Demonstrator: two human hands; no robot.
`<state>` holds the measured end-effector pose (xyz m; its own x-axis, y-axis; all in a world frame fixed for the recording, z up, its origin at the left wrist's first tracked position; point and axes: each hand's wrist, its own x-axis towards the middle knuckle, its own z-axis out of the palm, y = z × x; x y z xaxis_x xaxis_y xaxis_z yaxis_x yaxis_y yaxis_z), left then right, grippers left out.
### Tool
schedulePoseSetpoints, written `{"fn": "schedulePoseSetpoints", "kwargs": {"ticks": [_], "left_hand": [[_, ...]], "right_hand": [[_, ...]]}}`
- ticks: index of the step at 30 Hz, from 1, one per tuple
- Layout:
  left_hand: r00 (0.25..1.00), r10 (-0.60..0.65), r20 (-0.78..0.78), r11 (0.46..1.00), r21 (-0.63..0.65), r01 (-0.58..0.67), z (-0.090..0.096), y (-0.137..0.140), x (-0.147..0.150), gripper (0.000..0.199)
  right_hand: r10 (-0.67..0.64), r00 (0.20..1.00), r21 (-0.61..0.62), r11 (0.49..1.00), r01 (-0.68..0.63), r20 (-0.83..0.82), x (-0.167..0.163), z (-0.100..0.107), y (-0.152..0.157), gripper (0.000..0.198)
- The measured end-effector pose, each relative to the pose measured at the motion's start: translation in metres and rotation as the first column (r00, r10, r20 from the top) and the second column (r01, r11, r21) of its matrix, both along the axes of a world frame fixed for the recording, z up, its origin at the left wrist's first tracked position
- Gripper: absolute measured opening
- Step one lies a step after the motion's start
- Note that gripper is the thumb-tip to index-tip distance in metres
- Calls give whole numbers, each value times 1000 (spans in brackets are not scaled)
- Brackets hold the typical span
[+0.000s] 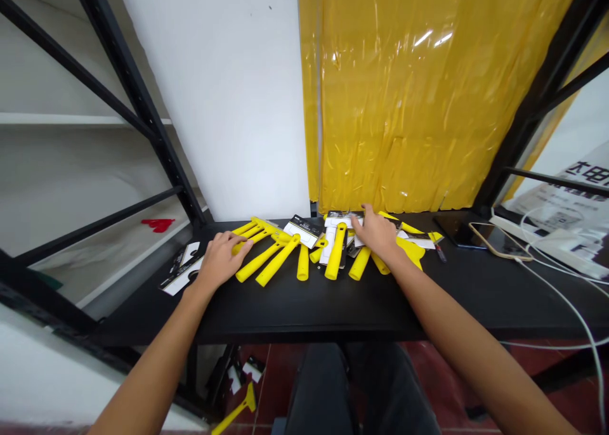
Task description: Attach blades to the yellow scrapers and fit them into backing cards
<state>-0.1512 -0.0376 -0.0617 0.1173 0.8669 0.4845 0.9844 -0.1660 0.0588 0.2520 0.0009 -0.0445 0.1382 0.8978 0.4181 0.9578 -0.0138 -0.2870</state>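
Yellow scrapers (278, 260) with hollow handles lie in a loose row across the black tabletop, most handles pointing toward me. My left hand (221, 257) rests at the left end of the row, fingers loosely spread over the yellow handles; its fingertips are partly hidden. On the right side, my right hand (377, 235) lies over the pile with thumb and index finger apart, touching or just above black-and-white packaging cards (304, 231) and scrapers. Its other fingers are hard to see. More cards (178, 281) lie left of my left hand.
At the right are a dark tablet (459, 232), a phone (499, 240) with white cables, and a small screwdriver-like tool (440, 252). Black metal posts (157, 143) frame the table. A yellow scraper (236, 411) and cards lie below on the red floor.
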Motion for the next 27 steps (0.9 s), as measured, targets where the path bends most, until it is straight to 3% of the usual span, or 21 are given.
{"fn": "schedulePoseSetpoints", "kwargs": {"ticks": [5, 8, 12, 20, 24, 27], "left_hand": [[999, 4, 34, 950, -313, 7, 1, -15, 25, 48], [1000, 6, -6, 939, -345, -8, -1, -18, 36, 41], [998, 50, -32, 967, -248, -57, 0, -23, 40, 39], [949, 193, -249, 981, 12, -196, 5, -38, 41, 35], [950, 267, -161, 961, 117, -250, 12, -40, 57, 34], [977, 213, -19, 968, 141, -208, 16, -39, 87, 32]], "right_hand": [[93, 995, 197, 976, -97, 31, 1, -4, 4, 56], [162, 985, 322, 932, -170, 51, 2, -6, 7, 54], [226, 971, 392, 888, -238, 77, 2, -9, 10, 51], [382, 921, 349, 856, -381, 69, -5, -6, 3, 47], [500, 865, 314, 815, -486, 42, -12, -3, -7, 42], [606, 793, 291, 748, -596, 63, -19, -5, -13, 40]]}}
